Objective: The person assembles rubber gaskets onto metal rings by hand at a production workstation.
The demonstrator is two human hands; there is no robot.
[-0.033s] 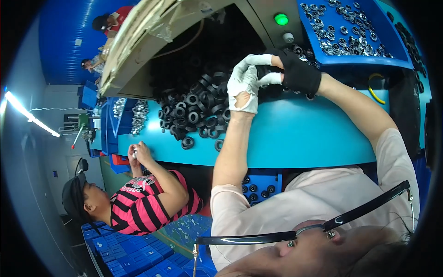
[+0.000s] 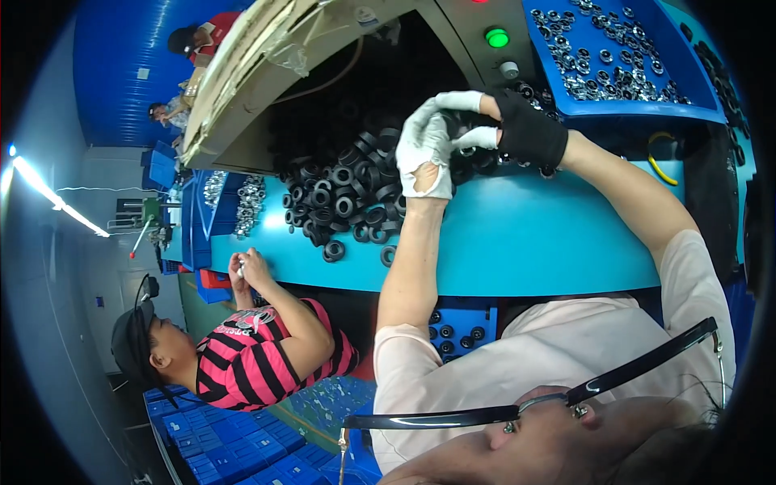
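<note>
A single head-worn fisheye view looks down and forward over the wearer's own glasses frame (image 2: pixel 533 404) and shoulders at the teal tabletop (image 2: pixel 517 234). It sits close above the forearms, and the fingers (image 2: pixel 453 101) fall just above the picture's centre. Beyond the fingers lies a machine panel (image 2: pixel 477 40); left of them a seated co-worker (image 2: pixel 242 356). Edges bend toward the dark rim.
</note>
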